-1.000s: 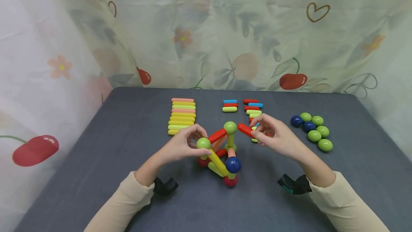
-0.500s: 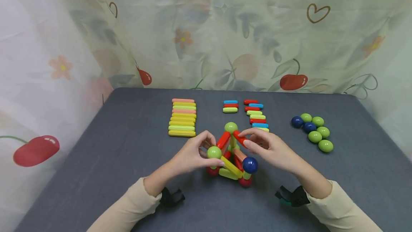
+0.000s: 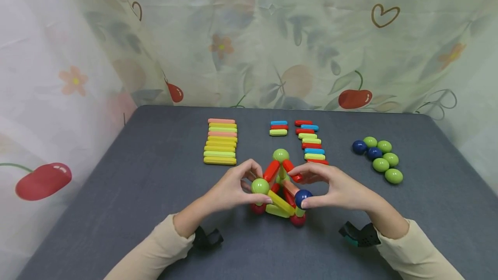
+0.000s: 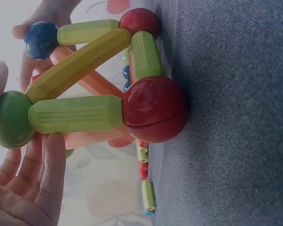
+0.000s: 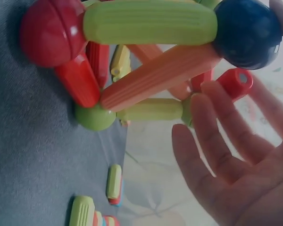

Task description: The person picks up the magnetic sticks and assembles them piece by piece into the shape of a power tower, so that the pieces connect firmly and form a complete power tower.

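Observation:
A frame of magnetic sticks and balls stands mid-table. My left hand [image 3: 235, 187] holds its near-left upper corner, thumb and fingers around a green ball [image 3: 260, 186]. At the upper near-right corner sits a blue ball [image 3: 301, 197], with my right thumb on it. The fingers of my right hand [image 3: 338, 187] touch a short red stick [image 3: 288, 166] that slopes from the far green ball [image 3: 280, 155] toward me. Its free end shows between two fingers in the right wrist view, apart from the blue ball. A yellow stick [image 4: 80, 63] runs diagonally across the near side; red balls [image 4: 155, 109] form lower corners.
Long sticks [image 3: 219, 148] lie in a column at the back left. Short sticks [image 3: 278, 127] make a small stack at back centre, and another column [image 3: 312, 141] lies right of it. Loose green and blue balls [image 3: 380, 164] cluster on the right.
My right hand brings the red stick left to the far green ball, and its thumb shifts from the stick down onto the blue ball. The left hand and frame move right and slightly nearer.

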The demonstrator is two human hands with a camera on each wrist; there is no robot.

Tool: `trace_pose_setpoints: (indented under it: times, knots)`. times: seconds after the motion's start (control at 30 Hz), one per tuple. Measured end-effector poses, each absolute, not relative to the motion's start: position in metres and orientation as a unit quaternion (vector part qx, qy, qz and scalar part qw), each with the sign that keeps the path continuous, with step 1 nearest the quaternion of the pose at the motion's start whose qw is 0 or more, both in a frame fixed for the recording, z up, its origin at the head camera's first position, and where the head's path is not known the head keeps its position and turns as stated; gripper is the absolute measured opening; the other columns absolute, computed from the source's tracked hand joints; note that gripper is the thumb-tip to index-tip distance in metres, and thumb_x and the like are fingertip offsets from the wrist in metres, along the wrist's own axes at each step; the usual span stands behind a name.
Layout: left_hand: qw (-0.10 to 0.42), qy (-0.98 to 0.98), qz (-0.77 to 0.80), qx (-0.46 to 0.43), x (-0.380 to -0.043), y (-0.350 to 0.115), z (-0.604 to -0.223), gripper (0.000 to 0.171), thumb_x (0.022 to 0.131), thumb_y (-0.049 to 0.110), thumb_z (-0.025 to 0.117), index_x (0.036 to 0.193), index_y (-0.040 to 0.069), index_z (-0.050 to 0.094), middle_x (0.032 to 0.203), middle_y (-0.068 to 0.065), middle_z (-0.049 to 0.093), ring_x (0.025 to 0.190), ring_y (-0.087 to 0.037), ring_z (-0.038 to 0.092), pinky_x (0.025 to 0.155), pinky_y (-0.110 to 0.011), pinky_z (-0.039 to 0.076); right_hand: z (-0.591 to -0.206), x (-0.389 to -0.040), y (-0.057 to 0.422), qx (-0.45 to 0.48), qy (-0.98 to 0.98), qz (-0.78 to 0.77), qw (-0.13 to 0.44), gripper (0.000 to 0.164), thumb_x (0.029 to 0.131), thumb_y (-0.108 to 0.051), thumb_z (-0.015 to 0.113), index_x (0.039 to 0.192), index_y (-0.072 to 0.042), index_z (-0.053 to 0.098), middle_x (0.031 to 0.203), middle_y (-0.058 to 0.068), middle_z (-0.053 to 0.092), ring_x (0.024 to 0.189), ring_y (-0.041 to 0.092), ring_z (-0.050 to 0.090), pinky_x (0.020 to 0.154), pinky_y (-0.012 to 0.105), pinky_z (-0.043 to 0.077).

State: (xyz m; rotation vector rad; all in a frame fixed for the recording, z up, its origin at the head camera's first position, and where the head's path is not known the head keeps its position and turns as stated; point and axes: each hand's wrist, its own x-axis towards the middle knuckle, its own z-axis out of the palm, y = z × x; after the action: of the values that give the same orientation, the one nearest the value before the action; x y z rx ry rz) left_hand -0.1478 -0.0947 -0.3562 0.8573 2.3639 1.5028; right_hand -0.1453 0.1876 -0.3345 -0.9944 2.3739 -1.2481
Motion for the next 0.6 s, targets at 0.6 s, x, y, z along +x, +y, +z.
trace_pose_setpoints:
  times: [0.6]
  knots:
    - [0.176, 0.76, 0.53, 0.333, -0.1442, -0.1026, -0.3557, 0.039, 0.079, 0.011, 0.08, 0.105, 0.006, 0.052, 0.1, -0.007, 0.059, 0.089, -0.011, 0.062, 0.077, -0.028, 0.057, -0.3414, -0.1483, 0.1949, -0.336, 0.824, -0.446, 0.097, 0.024, 0.092, -0.01, 0.065, 0.115, -0.007, 0.063, 0.108, 0.004, 0.065, 0.093, 0.008, 0.061, 0.082, 0.025, 0.053]
